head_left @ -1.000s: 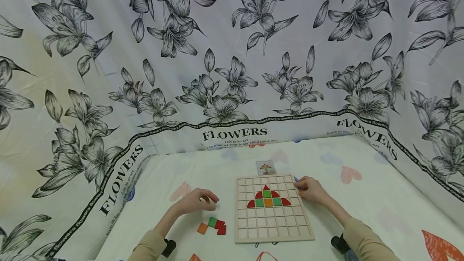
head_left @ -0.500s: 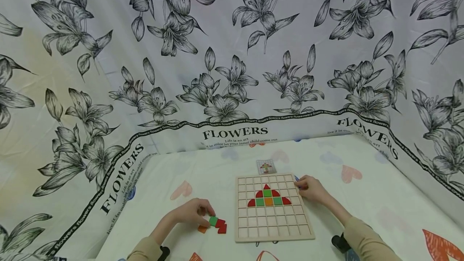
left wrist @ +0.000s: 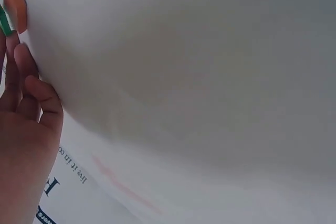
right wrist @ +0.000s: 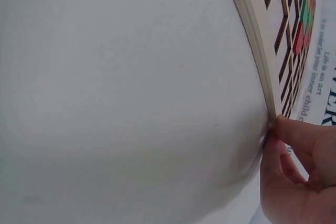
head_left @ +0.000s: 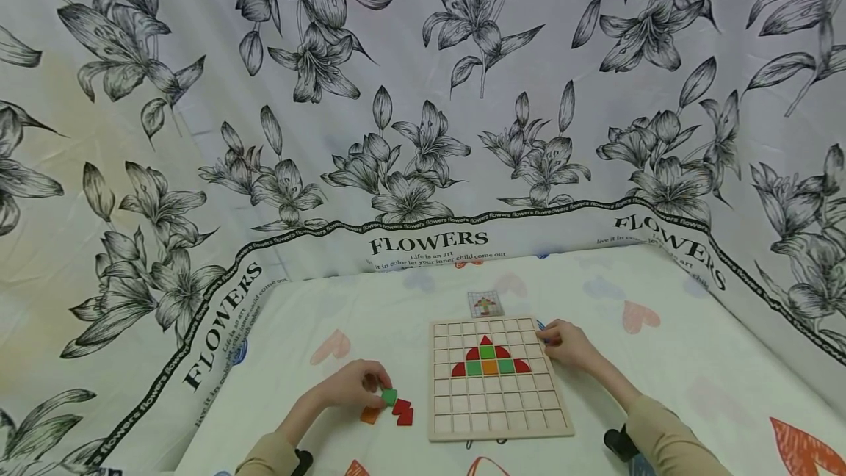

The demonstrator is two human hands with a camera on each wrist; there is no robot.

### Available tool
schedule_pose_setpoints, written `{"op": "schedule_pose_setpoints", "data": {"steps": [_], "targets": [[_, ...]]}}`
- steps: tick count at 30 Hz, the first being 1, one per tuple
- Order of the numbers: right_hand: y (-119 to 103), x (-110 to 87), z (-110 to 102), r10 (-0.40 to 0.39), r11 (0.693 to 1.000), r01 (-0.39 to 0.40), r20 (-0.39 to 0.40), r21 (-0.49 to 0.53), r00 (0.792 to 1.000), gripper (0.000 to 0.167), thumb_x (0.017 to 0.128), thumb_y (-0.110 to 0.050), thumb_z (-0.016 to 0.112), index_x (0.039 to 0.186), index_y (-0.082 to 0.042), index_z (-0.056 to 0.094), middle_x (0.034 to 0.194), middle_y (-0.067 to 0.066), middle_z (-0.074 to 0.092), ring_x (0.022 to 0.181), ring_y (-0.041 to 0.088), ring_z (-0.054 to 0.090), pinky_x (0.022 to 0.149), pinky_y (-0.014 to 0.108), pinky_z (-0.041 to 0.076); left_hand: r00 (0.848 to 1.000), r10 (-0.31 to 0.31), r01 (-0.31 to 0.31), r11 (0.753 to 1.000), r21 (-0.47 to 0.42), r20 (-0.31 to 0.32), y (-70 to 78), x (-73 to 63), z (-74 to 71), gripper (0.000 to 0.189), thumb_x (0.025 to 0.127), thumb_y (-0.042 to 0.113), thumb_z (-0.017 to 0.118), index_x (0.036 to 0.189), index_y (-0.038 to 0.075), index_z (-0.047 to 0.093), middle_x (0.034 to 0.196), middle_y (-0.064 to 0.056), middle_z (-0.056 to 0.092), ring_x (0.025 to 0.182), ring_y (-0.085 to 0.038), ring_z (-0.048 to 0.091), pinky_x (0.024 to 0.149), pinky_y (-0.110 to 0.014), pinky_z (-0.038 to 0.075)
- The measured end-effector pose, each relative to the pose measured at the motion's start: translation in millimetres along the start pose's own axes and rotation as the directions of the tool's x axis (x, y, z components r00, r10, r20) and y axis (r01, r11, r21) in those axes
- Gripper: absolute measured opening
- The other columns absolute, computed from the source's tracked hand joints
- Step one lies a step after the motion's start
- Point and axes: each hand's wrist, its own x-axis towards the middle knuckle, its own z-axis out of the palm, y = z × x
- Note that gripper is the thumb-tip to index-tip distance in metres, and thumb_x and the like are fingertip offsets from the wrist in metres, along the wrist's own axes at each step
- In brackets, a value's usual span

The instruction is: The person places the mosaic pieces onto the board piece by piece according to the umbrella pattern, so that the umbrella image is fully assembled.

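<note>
My left hand pinches a green square tile at the small group of loose tiles left of the board. An orange tile lies partly hidden under that hand, and red tiles sit just to the right. In the left wrist view, the green tile shows at the fingertips beside the orange tile. At the upper right edge of the wooden grid board, my right hand grips the rim between thumb and finger. Red, green and orange tiles form a stepped, pointed shape in the board's cells.
Behind the board lies a small card printed with a coloured pattern on a grid. A pale cloth with printed hearts covers the table. A flower-print curtain hangs around its back and sides.
My left hand came down and toward the loose tiles, then took the green tile, which has shifted slightly away from the red ones. The right hand stays at the board's edge.
</note>
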Motion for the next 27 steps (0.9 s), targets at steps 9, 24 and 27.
{"op": "schedule_pose_setpoints", "data": {"steps": [9, 24, 27], "targets": [[-0.5, -0.3, -0.5, -0.006, 1.0, 0.006, 0.001, 0.002, 1.0, 0.033, 0.078, 0.004, 0.066, 0.11, 0.012, 0.064, 0.103, 0.02, 0.06, 0.084, 0.021, 0.055, 0.063, 0.025, 0.043, 0.997, 0.035, -0.037, 0.999, -0.032, -0.072, 6.6, 9.5, -0.1, 0.018, 0.082, 0.017, 0.071, 0.098, 0.01, 0.068, 0.086, -0.004, 0.064, 0.073, -0.008, 0.054, 0.066, -0.019, 0.043], [-0.9, 0.5, -0.5, -0.026, 1.0, 0.026, -0.001, -0.013, 1.0, 0.033, 0.076, 0.004, 0.067, 0.109, 0.011, 0.065, 0.103, 0.02, 0.061, 0.085, 0.023, 0.057, 0.064, 0.026, 0.044, 0.976, 0.101, -0.102, 0.995, 0.007, -0.195, 49.7, 60.4, 25.3, 0.018, 0.085, 0.024, 0.07, 0.1, 0.014, 0.069, 0.097, 0.0, 0.067, 0.076, -0.006, 0.053, 0.063, -0.02, 0.043], [-0.9, 0.2, -0.5, -0.028, 0.999, 0.028, -0.005, -0.022, 1.0, 0.033, 0.076, 0.004, 0.067, 0.108, 0.011, 0.066, 0.102, 0.02, 0.061, 0.085, 0.024, 0.057, 0.065, 0.027, 0.045, 0.975, 0.102, -0.108, 0.994, -0.017, -0.199, 58.8, 69.3, 32.0, 0.02, 0.084, 0.024, 0.071, 0.101, 0.013, 0.069, 0.098, 0.0, 0.068, 0.075, -0.006, 0.053, 0.063, -0.02, 0.042]]}}
